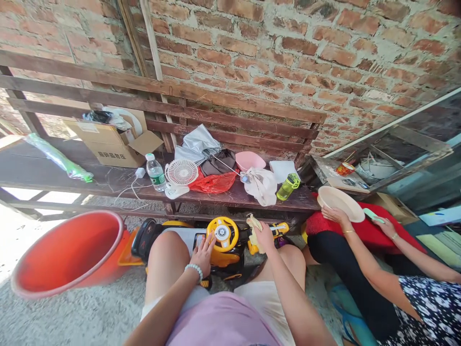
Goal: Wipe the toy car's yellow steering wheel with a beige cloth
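A yellow and black ride-on toy vehicle (pixel 225 260) stands between my knees. It has a yellow steering wheel (pixel 232 245) with a white hub. My left hand (pixel 202 254), wearing a beaded bracelet, lies at the wheel's left side with fingers stretched out, touching the rim. In my right hand (pixel 264 239) is a bunched pale yellow cloth (pixel 253 223), held just right of the wheel, over the vehicle's yellow front part (pixel 280 229). Whether the cloth touches the vehicle I cannot tell.
A large orange tub (pixel 68 283) lies tilted at left. The wooden bench (pixel 118 190) ahead carries a cardboard box (pixel 111 146), water bottle (pixel 156 173), white fan (pixel 182 172), umbrella and green bottle (pixel 288 186). At right, another person holds a round pale lid-like dish (pixel 340 204) and a green-handled brush-like object (pixel 373 216).
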A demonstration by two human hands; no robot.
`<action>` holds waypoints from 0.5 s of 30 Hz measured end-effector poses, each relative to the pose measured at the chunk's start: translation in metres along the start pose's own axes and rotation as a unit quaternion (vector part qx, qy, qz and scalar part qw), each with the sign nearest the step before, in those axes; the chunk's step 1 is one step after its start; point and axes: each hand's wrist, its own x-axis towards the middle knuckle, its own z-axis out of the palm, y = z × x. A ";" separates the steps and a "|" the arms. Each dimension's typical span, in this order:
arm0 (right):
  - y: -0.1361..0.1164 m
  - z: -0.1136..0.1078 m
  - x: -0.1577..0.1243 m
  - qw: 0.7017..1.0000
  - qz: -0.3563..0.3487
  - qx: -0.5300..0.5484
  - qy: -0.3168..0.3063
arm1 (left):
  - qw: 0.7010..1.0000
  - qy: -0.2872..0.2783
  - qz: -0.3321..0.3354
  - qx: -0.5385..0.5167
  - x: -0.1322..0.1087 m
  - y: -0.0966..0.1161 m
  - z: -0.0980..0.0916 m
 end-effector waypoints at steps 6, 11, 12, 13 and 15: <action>0.004 -0.021 -0.019 0.997 0.013 -0.078 -0.018 | 1.000 0.001 0.004 0.003 0.001 -0.003 0.000; -0.018 -0.024 -0.036 0.998 -0.017 0.019 0.061 | 1.000 -0.003 0.003 -0.001 0.006 -0.005 0.005; -0.023 -0.021 -0.038 0.995 -0.021 0.052 0.079 | 1.000 -0.003 0.002 0.002 0.007 -0.005 0.006; -0.028 -0.016 -0.040 0.991 -0.021 0.086 0.096 | 1.000 -0.002 0.001 0.004 0.008 -0.005 0.007; -0.039 -0.005 -0.042 0.985 -0.016 0.133 0.110 | 1.000 -0.001 -0.001 0.002 0.009 -0.005 0.007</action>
